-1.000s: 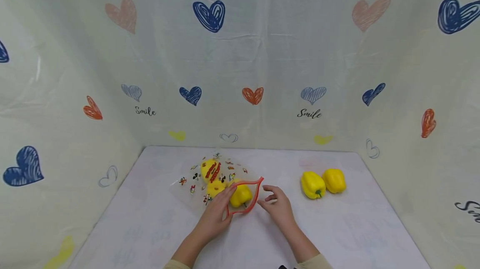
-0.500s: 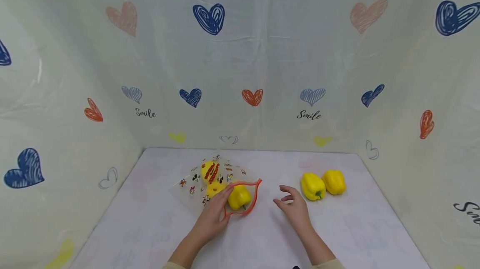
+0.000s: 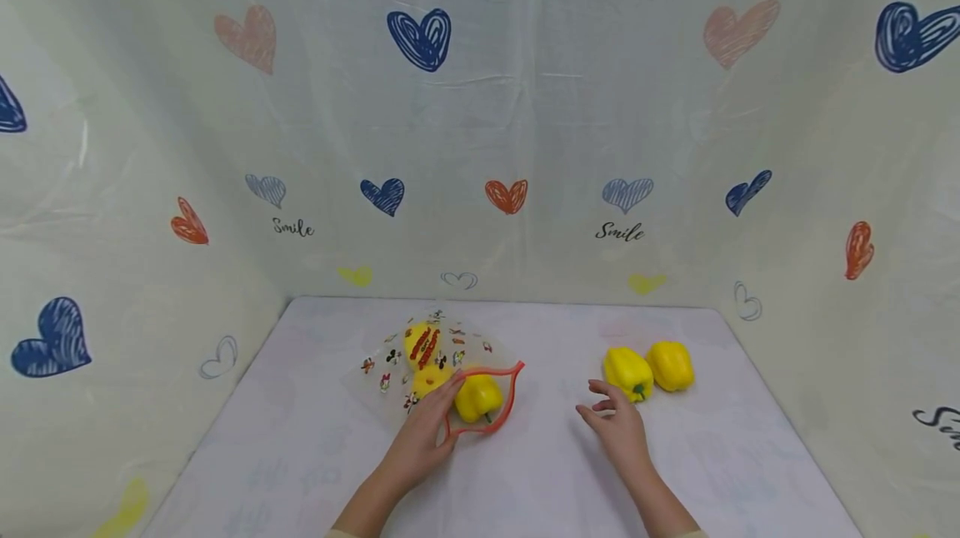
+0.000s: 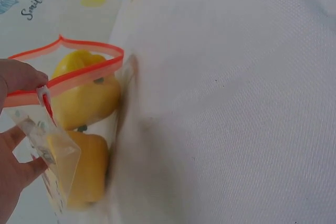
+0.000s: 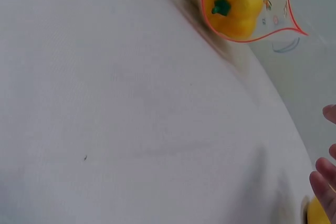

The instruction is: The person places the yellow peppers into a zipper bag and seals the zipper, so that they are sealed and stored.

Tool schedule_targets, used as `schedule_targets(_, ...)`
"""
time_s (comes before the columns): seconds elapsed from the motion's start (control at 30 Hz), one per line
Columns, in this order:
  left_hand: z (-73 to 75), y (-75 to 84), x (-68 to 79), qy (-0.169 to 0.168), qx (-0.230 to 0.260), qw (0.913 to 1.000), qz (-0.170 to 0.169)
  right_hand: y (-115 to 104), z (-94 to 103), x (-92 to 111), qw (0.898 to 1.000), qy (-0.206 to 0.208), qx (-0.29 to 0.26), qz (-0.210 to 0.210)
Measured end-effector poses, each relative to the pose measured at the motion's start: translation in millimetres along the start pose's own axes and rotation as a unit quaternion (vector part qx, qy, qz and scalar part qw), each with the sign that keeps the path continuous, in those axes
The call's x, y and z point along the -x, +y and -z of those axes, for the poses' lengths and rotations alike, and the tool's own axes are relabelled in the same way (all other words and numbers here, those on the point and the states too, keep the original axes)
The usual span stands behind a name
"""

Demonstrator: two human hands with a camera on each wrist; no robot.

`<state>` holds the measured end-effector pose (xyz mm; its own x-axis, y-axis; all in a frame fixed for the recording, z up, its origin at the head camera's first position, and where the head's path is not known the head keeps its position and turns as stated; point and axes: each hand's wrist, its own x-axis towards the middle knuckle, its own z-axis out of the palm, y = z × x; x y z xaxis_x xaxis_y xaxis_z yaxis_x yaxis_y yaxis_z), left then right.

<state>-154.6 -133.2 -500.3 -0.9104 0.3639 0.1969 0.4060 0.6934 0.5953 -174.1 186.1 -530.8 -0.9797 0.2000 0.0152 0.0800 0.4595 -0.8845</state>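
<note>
A clear zip bag (image 3: 512,398) with a red-orange rim and cartoon prints lies on the left half of the table, its mouth spread toward the right. Inside are yellow bell peppers; one (image 3: 478,399) sits right at the opening, with others behind it under the printed film. My left hand (image 3: 420,440) grips the bag's near edge, thumb and fingers on the rim, as the left wrist view also shows. Apart from the bag, my right hand (image 3: 621,430) hovers with loosely bent fingers and holds nothing. Just beyond it is a loose yellow bell pepper (image 3: 627,371).
A second loose yellow bell pepper (image 3: 671,366) touches the first on its right side. The white table (image 3: 517,488) is bounded at the back and sides by a pale curtain (image 3: 555,130) printed with hearts.
My right hand has moved away from the bag's mouth, rightward to near the loose peppers. My left hand stays on the bag, which has shifted very slightly left.
</note>
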Motion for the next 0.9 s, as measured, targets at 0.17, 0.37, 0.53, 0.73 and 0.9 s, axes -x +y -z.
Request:
schedule_targets(0.17, 0.3, 0.2, 1.5, 0.003, 0.000, 1.0000, -0.001, 9, 6.5, 1, 1.000, 0.002, 0.003, -0.005)
schedule_targets(0.37, -0.7, 0.4, 1.9, 0.008, -0.001, 0.9999, -0.011, 19, 17.5, 2, 1.000, 0.022, 0.013, -0.012)
schedule_targets(0.53, -1.5, -0.2, 2.2, 0.016, -0.005, 0.9996, -0.024, 25, 27.6, 1, 0.999, 0.039, 0.017, -0.014)
schedule_targets(0.73, -1.1, 0.6, 1.9, 0.018, -0.006, 0.9995, -0.025, 29, 34.6, 1, 0.998, 0.057, 0.024, -0.011)
schedule_targets(0.9, -0.5, 1.7, 1.1, 0.012, -0.003, 0.9998, -0.016, 31, 37.2, 1, 0.996, 0.082, 0.031, -0.015)
